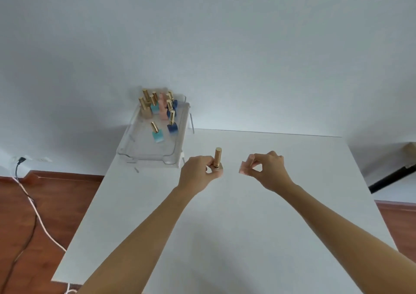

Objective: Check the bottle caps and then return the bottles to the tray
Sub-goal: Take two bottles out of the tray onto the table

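Note:
My left hand [198, 172] holds a small pink bottle with a tall ribbed gold cap [218, 159], upright just above the white table [247, 226]. My right hand [267, 170] pinches a second pink bottle [244, 168] by its base; its cap is hidden behind my fingers. The two hands are a short way apart over the table's middle. At the far left corner stands a clear plastic tray [144, 154] holding several bottles with gold caps: teal [157, 134], dark blue [172, 126], pink [163, 109] and gold-toned [145, 108].
The tray's near half is bare. A white wall rises behind the table. Left of the table, cables [29, 210] run over a wooden floor from a wall socket. A dark bar [391, 177] leans at the right.

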Demonstrator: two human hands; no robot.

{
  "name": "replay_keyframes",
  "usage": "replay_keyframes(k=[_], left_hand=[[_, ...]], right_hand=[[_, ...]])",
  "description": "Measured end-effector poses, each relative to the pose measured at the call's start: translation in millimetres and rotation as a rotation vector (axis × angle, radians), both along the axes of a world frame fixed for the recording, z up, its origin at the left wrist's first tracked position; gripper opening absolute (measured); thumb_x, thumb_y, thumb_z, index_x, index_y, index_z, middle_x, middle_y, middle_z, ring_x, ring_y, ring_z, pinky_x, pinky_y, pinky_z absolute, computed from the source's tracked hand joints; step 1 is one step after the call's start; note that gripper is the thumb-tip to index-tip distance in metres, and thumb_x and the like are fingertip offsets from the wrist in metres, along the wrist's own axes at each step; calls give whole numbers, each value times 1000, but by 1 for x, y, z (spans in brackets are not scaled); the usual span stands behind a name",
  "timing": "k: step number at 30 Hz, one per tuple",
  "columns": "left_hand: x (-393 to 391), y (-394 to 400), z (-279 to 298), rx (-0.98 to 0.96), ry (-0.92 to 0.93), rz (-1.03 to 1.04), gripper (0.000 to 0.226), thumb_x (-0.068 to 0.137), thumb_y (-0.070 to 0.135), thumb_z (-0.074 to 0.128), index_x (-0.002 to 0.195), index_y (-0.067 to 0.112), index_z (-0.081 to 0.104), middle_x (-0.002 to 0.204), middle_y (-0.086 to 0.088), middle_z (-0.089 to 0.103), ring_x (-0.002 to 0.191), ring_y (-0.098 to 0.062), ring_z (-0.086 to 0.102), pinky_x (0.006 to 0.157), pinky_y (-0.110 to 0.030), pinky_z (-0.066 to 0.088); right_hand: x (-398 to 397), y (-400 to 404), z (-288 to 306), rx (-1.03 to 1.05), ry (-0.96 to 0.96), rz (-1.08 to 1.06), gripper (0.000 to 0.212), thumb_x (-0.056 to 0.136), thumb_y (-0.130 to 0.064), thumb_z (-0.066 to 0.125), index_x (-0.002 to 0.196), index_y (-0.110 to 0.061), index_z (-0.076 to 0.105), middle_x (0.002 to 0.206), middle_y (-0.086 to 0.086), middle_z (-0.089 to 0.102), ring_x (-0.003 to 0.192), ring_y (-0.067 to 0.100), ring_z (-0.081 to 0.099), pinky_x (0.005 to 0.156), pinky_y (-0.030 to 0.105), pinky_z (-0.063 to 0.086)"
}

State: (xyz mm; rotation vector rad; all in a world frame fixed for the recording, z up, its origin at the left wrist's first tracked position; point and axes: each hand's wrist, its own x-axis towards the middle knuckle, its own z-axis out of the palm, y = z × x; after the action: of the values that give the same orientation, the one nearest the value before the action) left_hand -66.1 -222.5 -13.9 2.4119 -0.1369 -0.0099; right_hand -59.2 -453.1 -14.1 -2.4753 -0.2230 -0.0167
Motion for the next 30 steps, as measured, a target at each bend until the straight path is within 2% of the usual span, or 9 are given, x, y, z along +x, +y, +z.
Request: replay_keyframes(k=[5, 8, 11, 16, 22, 24, 26, 28, 30], left_hand=[[-26, -41, -61, -8, 169, 3, 8, 75, 30, 73, 74, 26, 65, 80, 14, 71, 72, -8, 57, 61, -25, 42], [-35, -55, -86, 19, 231, 14, 7, 75, 27, 71, 74, 25, 65, 72, 12, 65, 79, -18, 58, 60, -26, 40], [-37, -64, -101, 45, 253, 34, 6, 74, 24, 72, 78, 22, 68, 71, 12, 62, 82, -19, 56, 59, -25, 36], [-34, -68, -115, 86, 279, 48, 10, 75, 24, 74, 84, 21, 70, 81, 3, 68, 87, -21, 57, 67, -29, 44], [-32, -67, -124, 121, 312, 53, 13, 76, 24, 73, 87, 20, 71, 85, -3, 71, 90, -23, 58, 72, -33, 50], [-31, -67, -124, 126, 313, 48, 13, 76, 24, 73, 88, 20, 71, 85, -3, 71, 91, -23, 58, 72, -33, 50], [-30, -65, -123, 147, 328, 25, 19, 76, 21, 73, 94, 20, 70, 90, -4, 71, 95, -23, 58, 74, -33, 50], [-27, -60, -119, 215, 366, -30, 37, 78, 12, 69, 114, 18, 64, 107, -5, 68, 108, -24, 55, 82, -36, 51], [-24, -49, -110, 306, 386, -88, 55, 81, 2, 58, 134, 15, 50, 127, -5, 59, 119, -26, 48, 90, -38, 50]], right_hand=[[-26, -29, -56, -18, 104, -55, 12, 82, -42, 67, 73, -34, 66, 74, -18, 69, 90, 16, 48, 79, 33, 27], [-33, -36, -83, -25, 171, -78, 13, 82, -38, 66, 70, -36, 63, 76, -17, 69, 90, 16, 47, 77, 31, 22], [-36, -38, -103, -53, 227, -84, 13, 82, -36, 67, 70, -32, 62, 80, -15, 71, 91, 16, 46, 75, 30, 16], [-38, -37, -124, -83, 284, -80, 14, 81, -36, 67, 70, -29, 62, 81, -14, 71, 92, 15, 46, 77, 29, 19], [-37, -33, -131, -79, 260, -84, 16, 80, -34, 70, 69, -36, 59, 75, -18, 64, 88, 14, 44, 75, 28, 16], [-35, -31, -130, -99, 250, -72, 10, 79, -32, 71, 74, -35, 63, 76, -18, 65, 92, 17, 48, 78, 28, 18], [-33, -32, -129, -153, 282, -37, 12, 79, -29, 72, 88, -31, 65, 89, -15, 69, 99, 19, 49, 82, 29, 22], [-27, -35, -125, -241, 380, 47, 40, 78, -18, 68, 116, -25, 59, 113, -6, 68, 112, 23, 46, 92, 31, 25], [-18, -39, -116, -284, 459, 133, 61, 77, -2, 56, 134, -20, 47, 130, -1, 59, 122, 25, 41, 97, 31, 25]])
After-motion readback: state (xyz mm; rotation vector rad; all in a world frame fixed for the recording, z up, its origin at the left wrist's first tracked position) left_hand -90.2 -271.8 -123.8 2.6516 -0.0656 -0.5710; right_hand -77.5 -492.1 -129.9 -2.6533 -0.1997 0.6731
